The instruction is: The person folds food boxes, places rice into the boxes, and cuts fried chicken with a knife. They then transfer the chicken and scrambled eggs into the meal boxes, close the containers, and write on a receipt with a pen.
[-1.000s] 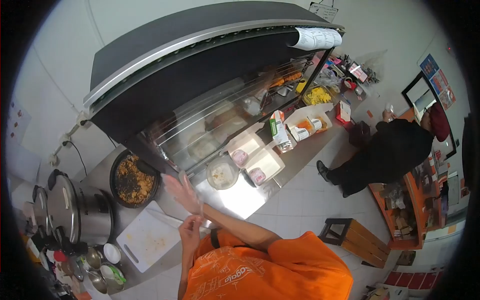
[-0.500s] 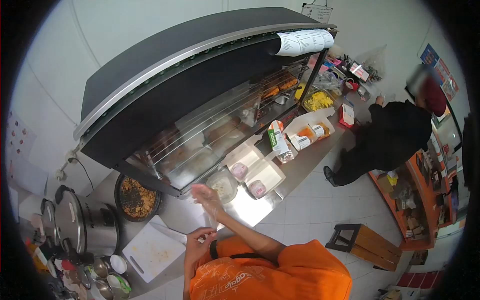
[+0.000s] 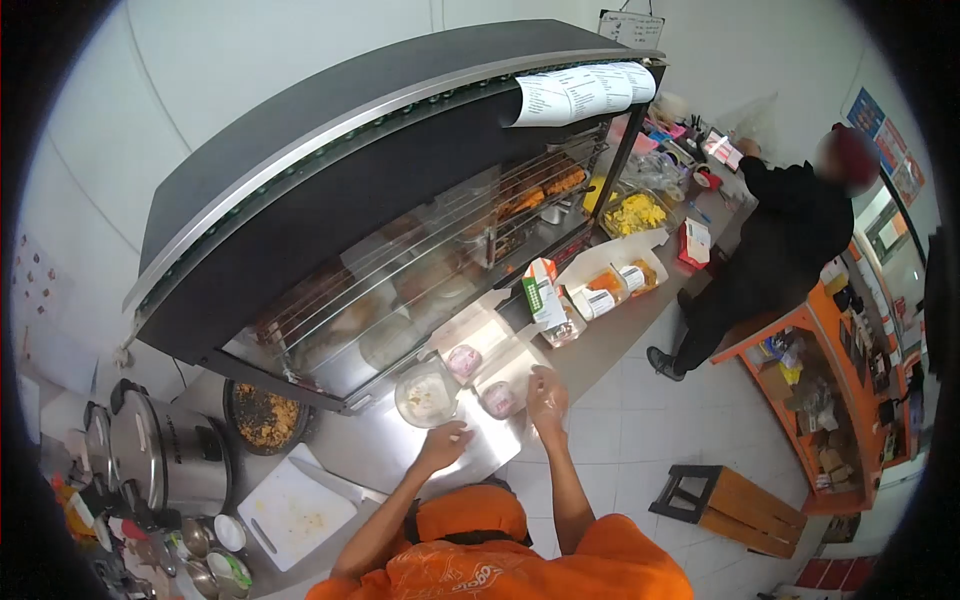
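An open white cardboard box (image 3: 512, 362) lies on the steel counter in front of me. Two round, plastic-wrapped portions rest in it: one wrapped portion (image 3: 464, 361) in the far half, another wrapped portion (image 3: 498, 400) in the near half. Beside the box on the left stands a clear plastic tub (image 3: 424, 396) with a little pale food at the bottom. My left hand (image 3: 443, 447) is just below the tub, bare, fingers loosely extended and holding nothing visible. My right hand (image 3: 547, 402), in a clear plastic glove, is open at the box's right edge, close to the near portion; contact is unclear.
A glass food display case (image 3: 400, 290) spans the counter's back. Filled food boxes (image 3: 610, 285) and a tray of yellow food (image 3: 635, 213) stand further right. To the left are a cutting board (image 3: 300, 508), a black pan (image 3: 265, 415) and a large pot (image 3: 175, 450). A person in black (image 3: 780, 230) stands at right.
My gloved right hand has moved from beside the tub to the box's right edge. My left hand has come forward beside the tub. The person in black now stands more upright.
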`<action>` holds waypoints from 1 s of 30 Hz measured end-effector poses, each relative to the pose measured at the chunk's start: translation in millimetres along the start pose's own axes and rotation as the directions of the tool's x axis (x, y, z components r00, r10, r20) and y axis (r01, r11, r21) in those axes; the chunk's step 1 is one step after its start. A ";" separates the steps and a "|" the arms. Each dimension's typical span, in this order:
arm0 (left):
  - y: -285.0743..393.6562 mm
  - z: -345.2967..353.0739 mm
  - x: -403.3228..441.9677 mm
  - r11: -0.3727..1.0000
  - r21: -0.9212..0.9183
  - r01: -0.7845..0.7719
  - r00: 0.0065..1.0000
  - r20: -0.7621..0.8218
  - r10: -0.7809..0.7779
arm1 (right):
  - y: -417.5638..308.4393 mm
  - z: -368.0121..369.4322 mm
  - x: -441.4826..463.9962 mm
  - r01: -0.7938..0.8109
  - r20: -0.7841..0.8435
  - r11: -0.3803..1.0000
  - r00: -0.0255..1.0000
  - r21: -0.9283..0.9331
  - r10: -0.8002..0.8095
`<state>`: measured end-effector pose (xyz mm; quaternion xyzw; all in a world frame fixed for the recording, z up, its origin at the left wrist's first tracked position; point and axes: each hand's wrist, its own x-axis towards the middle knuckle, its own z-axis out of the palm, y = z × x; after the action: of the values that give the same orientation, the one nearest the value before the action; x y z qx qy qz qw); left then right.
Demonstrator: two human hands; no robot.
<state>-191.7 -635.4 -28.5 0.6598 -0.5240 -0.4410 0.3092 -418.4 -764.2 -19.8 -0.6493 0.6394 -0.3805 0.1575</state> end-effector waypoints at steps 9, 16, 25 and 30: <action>33.4 89.8 78.4 0.629 0.678 -0.380 0.878 0.051 0.475 | 23.6 -13.6 26.5 -0.261 0.258 0.904 0.898 -0.338 0.355; 50.0 96.7 82.9 0.661 0.702 -0.264 0.961 0.139 0.237 | 65.2 -9.7 29.4 -0.122 0.438 0.914 0.848 -0.387 0.299; 13.5 109.5 68.1 0.630 0.771 -0.087 0.988 0.148 -0.044 | 110.2 17.0 -19.3 0.177 0.536 0.864 0.835 -0.472 0.121; 19.3 71.5 3.2 0.849 0.508 -0.144 0.989 0.041 0.143 | 61.5 -20.3 -22.9 0.112 0.737 0.937 0.651 -0.332 0.183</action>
<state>-264.4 -639.6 -42.5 0.6764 -0.6700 -0.2632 0.1556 -473.8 -744.8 -55.5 -0.7525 0.5844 0.0480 0.2999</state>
